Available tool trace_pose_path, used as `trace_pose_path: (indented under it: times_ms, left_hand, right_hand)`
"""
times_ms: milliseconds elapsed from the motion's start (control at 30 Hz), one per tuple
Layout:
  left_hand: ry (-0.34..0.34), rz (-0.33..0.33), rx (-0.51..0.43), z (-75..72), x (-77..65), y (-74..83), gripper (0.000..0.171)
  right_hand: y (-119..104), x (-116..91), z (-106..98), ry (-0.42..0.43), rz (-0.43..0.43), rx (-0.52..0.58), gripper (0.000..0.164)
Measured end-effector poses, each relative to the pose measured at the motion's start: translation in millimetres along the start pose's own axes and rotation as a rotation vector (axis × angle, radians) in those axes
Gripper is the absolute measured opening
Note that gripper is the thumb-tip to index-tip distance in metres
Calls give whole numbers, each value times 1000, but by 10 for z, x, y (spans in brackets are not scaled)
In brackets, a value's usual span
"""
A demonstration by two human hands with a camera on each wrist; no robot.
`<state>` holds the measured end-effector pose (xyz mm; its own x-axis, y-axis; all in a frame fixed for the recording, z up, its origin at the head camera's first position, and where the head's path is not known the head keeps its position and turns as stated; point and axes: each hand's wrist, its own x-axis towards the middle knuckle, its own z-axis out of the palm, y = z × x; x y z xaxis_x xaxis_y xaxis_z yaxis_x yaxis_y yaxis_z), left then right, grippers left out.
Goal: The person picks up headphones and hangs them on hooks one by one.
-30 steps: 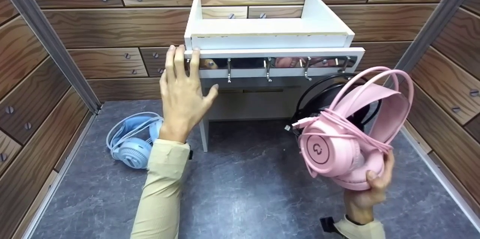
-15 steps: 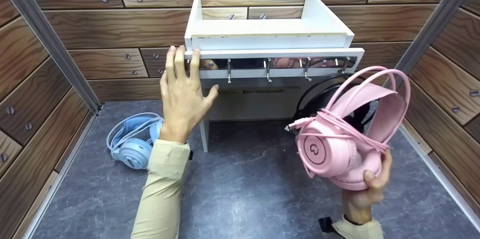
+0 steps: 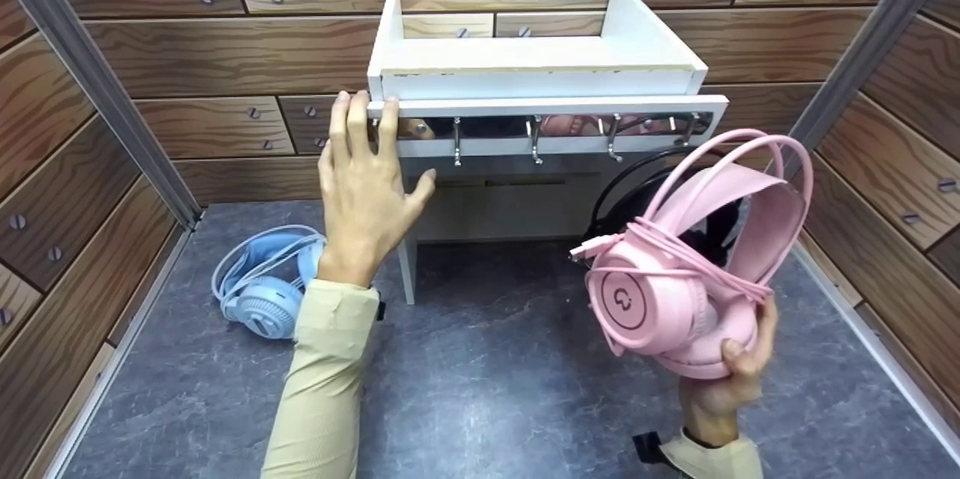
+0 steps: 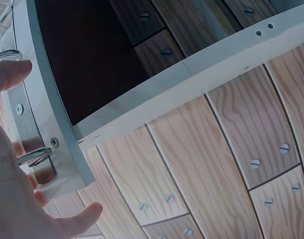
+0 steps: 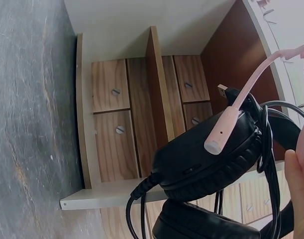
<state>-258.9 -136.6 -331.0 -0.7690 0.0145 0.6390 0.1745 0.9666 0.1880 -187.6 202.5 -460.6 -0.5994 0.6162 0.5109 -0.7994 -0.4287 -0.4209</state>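
Note:
My left hand [image 3: 364, 186] lies with spread, mostly straight fingers on the left end of a white rail [image 3: 555, 105] with several metal hooks. In the left wrist view, its thumb stands apart from the rail's end. My right hand [image 3: 739, 374] grips a pink headset [image 3: 649, 302] by its lower ear cup, lifted off the floor, its cable wrapped round it. Behind it, a black headset [image 3: 626, 209] hangs below the rail's right end, partly hidden. The right wrist view shows the black headset's ear cup [image 5: 206, 154] with the pink headset's microphone boom [image 5: 226, 124] in front.
On the grey floor [image 3: 465, 389], left of my forearm, lies a light blue headset [image 3: 266, 306]. The rail is the front of a white shelf unit [image 3: 495, 51] against the wood-patterned back wall [image 3: 232, 51]. Similar walls rise on both sides.
My right hand has shifted slightly left with the pink headset. My left hand stays put on the rail.

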Motion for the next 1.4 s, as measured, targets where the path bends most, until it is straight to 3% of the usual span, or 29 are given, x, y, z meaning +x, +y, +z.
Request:
trace_pose_path:
  times_ms: [467, 833, 1400]
  left_hand:
    - [7, 2, -5, 2, -3, 6, 88]
    - [-7, -11, -1, -3, -14, -7, 89]
    - [7, -3, -1, 1, -5, -1, 88]
  right_hand:
    - [30, -28, 25, -20, 4, 22, 70]
    - [48, -19, 85, -93, 22, 51, 72]
    - [83, -84, 112, -66, 22, 1, 73]
